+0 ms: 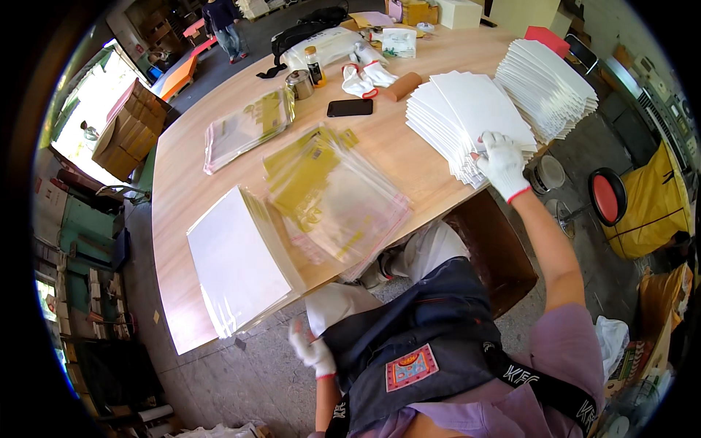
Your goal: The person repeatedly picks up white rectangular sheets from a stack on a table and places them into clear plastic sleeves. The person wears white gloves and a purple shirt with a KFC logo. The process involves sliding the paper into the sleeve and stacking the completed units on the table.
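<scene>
— Where did the hands sit?
— The right hand (502,164) lay on the near stack of sheets (467,120) at the table's (190,190) right edge; another stack (546,86) stood right of it. The left hand (312,351) hung below the near edge.
— And the middle?
— Plastic sleeves (332,197) lay there, a bagged pile (237,259) to their left, a phone (349,107) behind.

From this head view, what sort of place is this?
Probably a small packing workshop: fanned stacks of white sheets under the gloved right hand, clear plastic sleeves on a wooden table, flattened cardboard boxes by the wall.
</scene>
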The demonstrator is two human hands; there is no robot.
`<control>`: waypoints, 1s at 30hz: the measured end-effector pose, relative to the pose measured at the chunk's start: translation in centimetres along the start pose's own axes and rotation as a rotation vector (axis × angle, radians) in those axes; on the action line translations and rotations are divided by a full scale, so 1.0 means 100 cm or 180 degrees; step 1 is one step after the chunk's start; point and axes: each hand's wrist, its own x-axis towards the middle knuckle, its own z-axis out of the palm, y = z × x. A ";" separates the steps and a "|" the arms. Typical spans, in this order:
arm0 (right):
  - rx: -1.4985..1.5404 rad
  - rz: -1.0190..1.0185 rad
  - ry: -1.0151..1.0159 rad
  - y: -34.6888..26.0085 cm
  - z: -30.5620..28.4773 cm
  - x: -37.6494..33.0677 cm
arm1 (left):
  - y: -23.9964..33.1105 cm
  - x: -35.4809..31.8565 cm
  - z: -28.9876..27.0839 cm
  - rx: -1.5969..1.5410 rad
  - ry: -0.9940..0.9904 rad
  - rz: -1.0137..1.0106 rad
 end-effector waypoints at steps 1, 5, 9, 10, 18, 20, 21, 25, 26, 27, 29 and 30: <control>-0.0008 -0.0010 -0.0179 0.006 0.004 0.006 | 0.007 0.001 0.018 -0.0144 -0.0184 0.0129; 0.0001 -0.0390 -0.0203 0.023 0.015 0.010 | 0.101 0.058 0.065 0.0027 -0.1310 0.1052; 0.0012 -0.0695 -0.0022 0.025 0.003 0.002 | 0.122 0.100 0.121 0.0906 -0.1760 0.1373; -0.0014 -0.0748 0.0004 0.023 -0.005 -0.006 | 0.121 0.111 0.129 0.0965 -0.1780 0.1515; 0.2705 0.0734 -0.0539 0.015 0.002 -0.115 | 0.136 0.150 0.134 0.1131 -0.2413 0.1355; 0.5619 0.2833 -0.1892 0.069 0.070 -0.116 | 0.158 0.145 0.138 0.1712 -0.2476 0.1195; 0.5379 0.3246 -0.1078 0.046 0.042 -0.093 | 0.160 0.144 0.135 0.2059 -0.2476 0.1060; 0.6160 0.3758 -0.0309 0.090 0.061 -0.046 | 0.129 0.150 0.160 0.2214 -0.2221 0.1159; 0.5924 0.3745 -0.0094 0.096 0.065 -0.043 | 0.131 0.154 0.160 0.2104 -0.2204 0.1187; 0.6033 0.3427 0.0058 0.100 0.070 -0.046 | 0.133 0.157 0.161 0.1994 -0.2186 0.1214; 0.6212 0.2776 0.0339 0.104 0.076 -0.058 | 0.146 0.152 0.154 0.1849 -0.2077 0.1407; 0.6291 0.2672 0.0268 0.097 0.071 -0.064 | 0.150 0.149 0.149 0.1798 -0.2016 0.1472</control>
